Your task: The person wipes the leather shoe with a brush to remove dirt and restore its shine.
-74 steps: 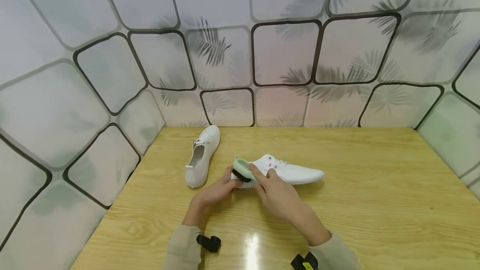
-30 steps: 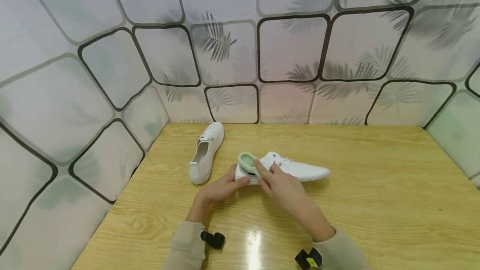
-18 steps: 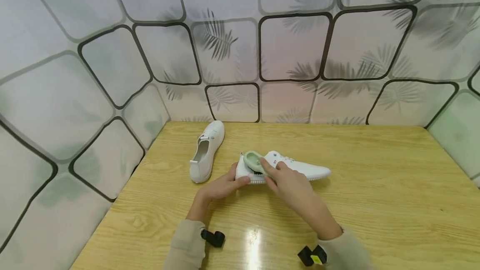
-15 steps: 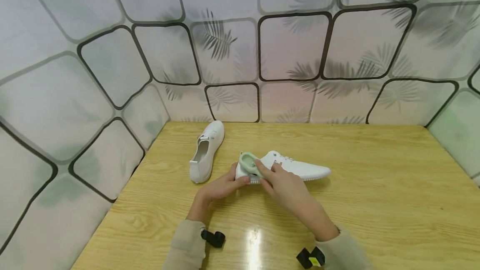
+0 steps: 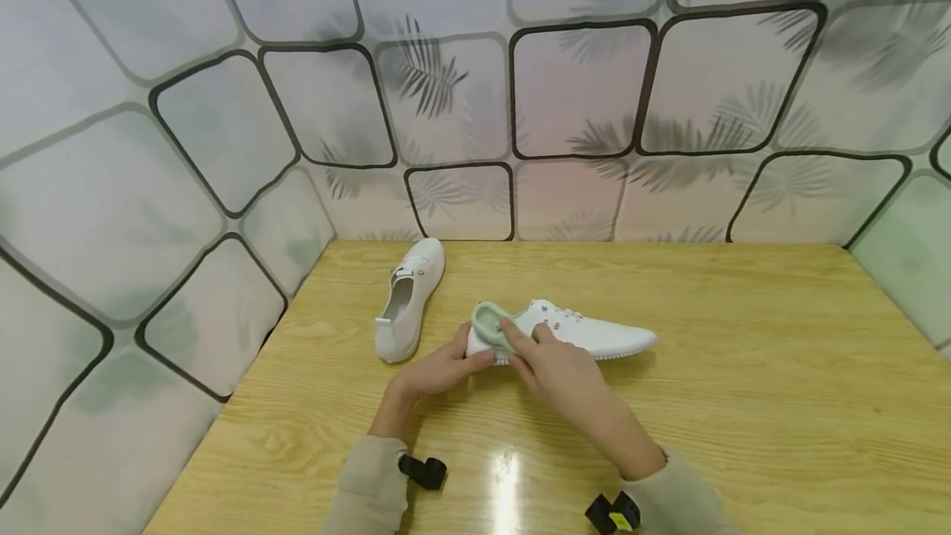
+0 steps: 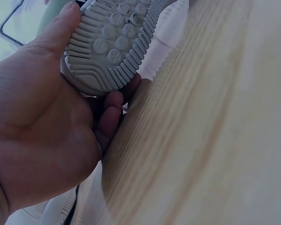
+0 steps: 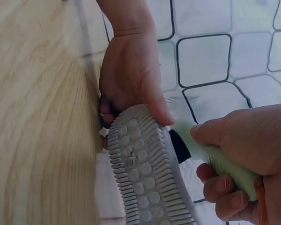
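A white lace-up shoe (image 5: 605,338) lies tipped toward me on the table, its toe pointing right. My left hand (image 5: 440,370) grips its heel, thumb along the sole edge; the left wrist view shows the studded grey sole (image 6: 113,44) between thumb and fingers. My right hand (image 5: 560,370) holds a pale green brush (image 5: 490,323) by its handle, index finger laid along its back. The brush head lies against the shoe's side near the heel. Dark bristles (image 7: 180,146) show beside the sole in the right wrist view; from the head they are hidden.
The matching white shoe (image 5: 409,304) stands upright to the left, toe pointing away from me. The wooden table (image 5: 758,386) ends at a patterned backdrop (image 5: 572,97) behind and at the sides. Black wrist cameras (image 5: 423,472) sit on both sleeves.
The brush has shifted back and forth in short strokes along the heel side, now slightly left of where it was 0.6 s ago. My left hand keeps its grip on the shoe.
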A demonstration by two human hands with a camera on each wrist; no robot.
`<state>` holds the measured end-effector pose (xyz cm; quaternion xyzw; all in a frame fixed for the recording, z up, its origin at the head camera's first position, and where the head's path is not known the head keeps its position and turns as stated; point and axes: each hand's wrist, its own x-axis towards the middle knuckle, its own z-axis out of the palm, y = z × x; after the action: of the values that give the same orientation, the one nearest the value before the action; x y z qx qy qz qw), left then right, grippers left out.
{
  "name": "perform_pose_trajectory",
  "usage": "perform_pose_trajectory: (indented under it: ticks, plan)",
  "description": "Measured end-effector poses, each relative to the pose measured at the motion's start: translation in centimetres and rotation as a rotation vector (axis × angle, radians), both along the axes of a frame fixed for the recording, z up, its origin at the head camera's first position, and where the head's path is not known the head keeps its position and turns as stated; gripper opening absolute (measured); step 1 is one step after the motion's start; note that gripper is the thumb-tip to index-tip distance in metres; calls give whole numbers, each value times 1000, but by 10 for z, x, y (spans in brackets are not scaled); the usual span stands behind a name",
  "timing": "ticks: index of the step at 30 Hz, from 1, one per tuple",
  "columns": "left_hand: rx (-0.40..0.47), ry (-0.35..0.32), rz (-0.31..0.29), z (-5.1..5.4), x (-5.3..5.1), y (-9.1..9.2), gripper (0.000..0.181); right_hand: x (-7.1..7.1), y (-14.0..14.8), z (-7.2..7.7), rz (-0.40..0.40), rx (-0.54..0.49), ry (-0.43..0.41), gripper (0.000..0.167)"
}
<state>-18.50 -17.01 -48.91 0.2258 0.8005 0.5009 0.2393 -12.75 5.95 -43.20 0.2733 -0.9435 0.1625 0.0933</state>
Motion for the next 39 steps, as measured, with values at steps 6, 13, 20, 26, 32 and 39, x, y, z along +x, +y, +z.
perform_pose_trajectory:
  ticks: [6, 13, 20, 26, 32, 39]
  plan:
    - [16, -11, -14, 0, 0, 0, 81, 4, 8, 8, 12, -28, -13, 51]
    - [45, -5, -22, -1, 1, -1, 80, -4, 2, -3, 88, -22, 44, 51]
    - [47, -15, -25, -2, -1, 2, 77, -1, 5, 5, -9, 13, 32, 48]
    - [37, 1, -15, -1, 0, 1, 82, -2, -8, -4, 1, 47, 129, 49]
    - [32, 1, -23, -1, -1, 1, 76, 5, 2, 8, -9, 99, 142, 47]
    - [15, -10, 2, -1, 0, -1, 78, 0, -9, -5, -69, 81, 170, 50]
